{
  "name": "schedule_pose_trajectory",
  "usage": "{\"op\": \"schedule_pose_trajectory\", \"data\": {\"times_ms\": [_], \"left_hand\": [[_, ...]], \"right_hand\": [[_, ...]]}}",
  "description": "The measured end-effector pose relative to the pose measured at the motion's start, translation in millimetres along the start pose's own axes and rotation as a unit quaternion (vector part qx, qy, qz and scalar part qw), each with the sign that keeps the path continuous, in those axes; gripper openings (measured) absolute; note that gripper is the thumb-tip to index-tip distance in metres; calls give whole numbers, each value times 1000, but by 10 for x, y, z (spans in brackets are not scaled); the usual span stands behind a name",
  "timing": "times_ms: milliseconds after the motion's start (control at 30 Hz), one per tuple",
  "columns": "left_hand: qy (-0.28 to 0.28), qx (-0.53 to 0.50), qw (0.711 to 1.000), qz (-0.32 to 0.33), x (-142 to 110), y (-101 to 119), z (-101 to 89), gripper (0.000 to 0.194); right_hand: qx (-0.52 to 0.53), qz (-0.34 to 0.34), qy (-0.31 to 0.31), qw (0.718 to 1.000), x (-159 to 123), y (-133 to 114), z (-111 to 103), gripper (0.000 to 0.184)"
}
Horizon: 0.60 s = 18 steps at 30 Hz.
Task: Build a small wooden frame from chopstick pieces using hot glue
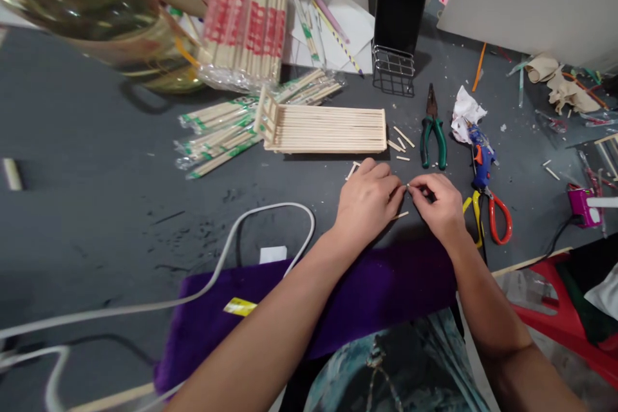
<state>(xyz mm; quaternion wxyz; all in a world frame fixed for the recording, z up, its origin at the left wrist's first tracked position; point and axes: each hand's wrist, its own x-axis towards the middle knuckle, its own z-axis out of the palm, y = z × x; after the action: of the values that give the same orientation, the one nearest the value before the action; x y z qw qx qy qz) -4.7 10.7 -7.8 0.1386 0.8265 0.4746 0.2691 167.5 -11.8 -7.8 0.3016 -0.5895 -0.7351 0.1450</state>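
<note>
My left hand [369, 196] is closed, palm down on the grey table, its thumb and forefinger pinched together. Facing it, my right hand [438, 203] is also pinched, with a tiny pale bit at its fingertips, too small to name. The two sets of fingertips almost meet. A thin wooden stick piece [400, 215] lies below them, and small joined sticks [353, 170] show beside my left knuckles. Just beyond my hands is a small bed-like frame [331, 129] of glued wooden sticks, with a raised railed end at its left. Short cut sticks [403, 136] lie at its right end.
Green-handled pliers [433, 132], a blue glue gun [481, 158] and red-and-yellow-handled pliers [499, 219] lie at right. Wrapped chopsticks [219, 125], a chopstick pack [246, 26] and a large jar [111, 19] stand left. A white cable [226, 257] crosses the purple cloth [203, 309].
</note>
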Motion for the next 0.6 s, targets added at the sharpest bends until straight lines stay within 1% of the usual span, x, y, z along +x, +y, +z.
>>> {"op": "schedule_pose_trajectory", "data": {"times_ms": [167, 300, 467, 600], "left_hand": [[-12, -10, 1000, -7, -15, -32, 8, 27], [-16, -10, 1000, -12, -16, -39, 6, 25], [-11, -10, 1000, -7, -12, -44, -8, 26], [-27, -28, 999, -4, -12, -74, -25, 23]], "right_hand": [[0, -3, 7, 1000, -2, 13, 32, 11], [-16, 14, 11, 1000, -7, 30, 42, 9], [-24, 12, 5, 1000, -6, 39, 58, 7], [-30, 9, 5, 999, -3, 31, 63, 6]]}}
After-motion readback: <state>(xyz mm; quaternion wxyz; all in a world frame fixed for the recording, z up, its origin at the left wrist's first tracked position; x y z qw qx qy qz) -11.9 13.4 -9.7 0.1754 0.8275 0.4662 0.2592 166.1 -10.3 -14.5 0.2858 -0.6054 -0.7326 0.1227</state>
